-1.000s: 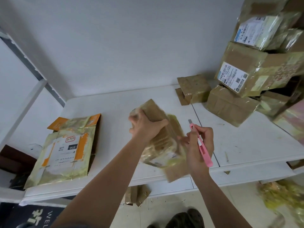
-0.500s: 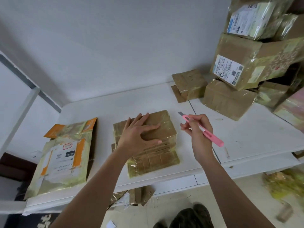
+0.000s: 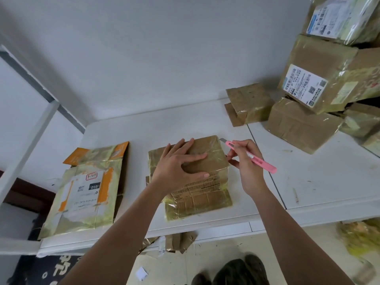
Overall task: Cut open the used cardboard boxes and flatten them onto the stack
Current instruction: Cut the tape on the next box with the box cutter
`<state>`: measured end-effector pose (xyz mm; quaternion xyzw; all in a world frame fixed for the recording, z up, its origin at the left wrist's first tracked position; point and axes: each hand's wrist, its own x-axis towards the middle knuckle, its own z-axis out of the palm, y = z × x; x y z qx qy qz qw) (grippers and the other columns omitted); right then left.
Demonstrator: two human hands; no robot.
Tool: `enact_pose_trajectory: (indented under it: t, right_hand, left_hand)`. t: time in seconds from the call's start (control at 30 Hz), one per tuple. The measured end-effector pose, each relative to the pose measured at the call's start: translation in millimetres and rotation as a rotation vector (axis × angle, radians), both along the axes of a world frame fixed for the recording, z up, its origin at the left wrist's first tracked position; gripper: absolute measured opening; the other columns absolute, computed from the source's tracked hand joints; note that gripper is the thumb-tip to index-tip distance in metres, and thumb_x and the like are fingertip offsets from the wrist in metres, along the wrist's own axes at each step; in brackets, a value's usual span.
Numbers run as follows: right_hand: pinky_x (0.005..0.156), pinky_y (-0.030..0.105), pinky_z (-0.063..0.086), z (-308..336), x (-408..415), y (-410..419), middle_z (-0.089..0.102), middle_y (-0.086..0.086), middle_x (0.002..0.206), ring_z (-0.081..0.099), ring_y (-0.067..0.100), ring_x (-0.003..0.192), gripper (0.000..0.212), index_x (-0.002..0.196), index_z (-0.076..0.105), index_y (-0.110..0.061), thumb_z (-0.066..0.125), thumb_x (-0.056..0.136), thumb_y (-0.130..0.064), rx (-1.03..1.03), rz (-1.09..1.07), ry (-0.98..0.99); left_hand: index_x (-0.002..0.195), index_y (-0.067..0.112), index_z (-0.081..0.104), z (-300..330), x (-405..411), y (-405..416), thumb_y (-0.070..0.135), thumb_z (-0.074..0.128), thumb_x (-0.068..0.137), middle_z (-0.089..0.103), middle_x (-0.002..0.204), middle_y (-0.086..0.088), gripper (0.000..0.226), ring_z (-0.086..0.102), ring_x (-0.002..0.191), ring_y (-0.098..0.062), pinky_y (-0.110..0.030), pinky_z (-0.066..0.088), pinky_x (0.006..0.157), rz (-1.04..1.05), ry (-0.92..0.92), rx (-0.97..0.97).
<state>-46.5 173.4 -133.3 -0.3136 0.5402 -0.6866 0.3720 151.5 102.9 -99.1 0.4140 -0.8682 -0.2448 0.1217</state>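
Note:
A small taped brown cardboard box (image 3: 207,194) lies on the white table (image 3: 318,182) in front of me. My left hand (image 3: 178,167) presses down on its top with the fingers spread. My right hand (image 3: 245,161) grips a pink utility knife (image 3: 261,161) just right of the box, and the short blade sits at the box's far right corner. To the left lies the stack of flattened boxes (image 3: 82,194), topped by one with orange print and a white label.
A pile of taped, labelled cardboard boxes (image 3: 320,87) fills the back right of the table, with a smaller box (image 3: 249,103) beside it. Cardboard scraps (image 3: 181,241) hang under the table's front edge. My shoes (image 3: 232,272) show on the floor below.
One second ago both hands held the box up in the air. It now lies on the table, my left hand has spread on top, and the knife has come to its far right corner.

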Motion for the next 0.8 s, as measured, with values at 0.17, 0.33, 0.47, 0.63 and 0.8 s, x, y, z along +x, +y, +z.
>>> enact_pose_trajectory:
  t: [0.17,0.33,0.47,0.63,0.8]
  right_hand:
    - [0.072,0.029,0.058,0,-2,-3,0.061,0.003,0.072,0.062,0.015,0.07,0.013,0.091,0.061,-0.012,0.053,0.099,-0.007,0.007,0.003,0.015]
    - [0.069,0.029,0.056,0,0,-4,0.06,0.003,0.073,0.06,0.014,0.071,0.012,0.089,0.062,-0.013,0.056,0.097,-0.009,-0.02,0.04,0.059]
    - [0.071,0.034,0.057,2,-4,-8,0.061,0.001,0.075,0.061,0.013,0.073,0.014,0.088,0.063,-0.019,0.057,0.098,-0.011,-0.001,0.041,0.141]
    - [0.071,0.035,0.058,2,-5,-6,0.062,-0.001,0.074,0.062,0.014,0.073,0.01,0.09,0.061,-0.013,0.057,0.098,-0.009,0.002,0.038,0.161]
    - [0.068,0.027,0.06,10,-13,-11,0.066,-0.007,0.077,0.066,0.01,0.074,0.009,0.088,0.059,-0.008,0.058,0.097,-0.005,0.035,0.102,0.325]
  left_hand:
    - [0.125,0.058,0.054,1,1,0,0.071,0.064,0.071,0.019,0.159,0.018,0.056,0.005,0.148,-0.003,-0.036,-0.006,0.122,0.001,-0.012,-0.002]
    - [0.126,0.057,0.053,3,0,1,0.069,0.065,0.072,0.018,0.159,0.018,0.056,0.004,0.148,-0.002,-0.034,-0.007,0.121,0.001,-0.021,0.001]
    - [0.127,0.056,0.053,3,-1,1,0.068,0.066,0.073,0.018,0.159,0.017,0.057,0.004,0.148,-0.003,-0.034,-0.007,0.121,0.002,-0.025,-0.001]
    - [0.127,0.055,0.053,4,0,1,0.066,0.068,0.073,0.018,0.16,0.016,0.057,0.005,0.149,-0.004,-0.034,-0.008,0.121,0.002,-0.022,-0.004]
    - [0.127,0.056,0.052,3,-1,0,0.069,0.065,0.073,0.018,0.16,0.016,0.057,0.005,0.149,-0.004,-0.038,-0.006,0.122,0.002,-0.035,-0.005]
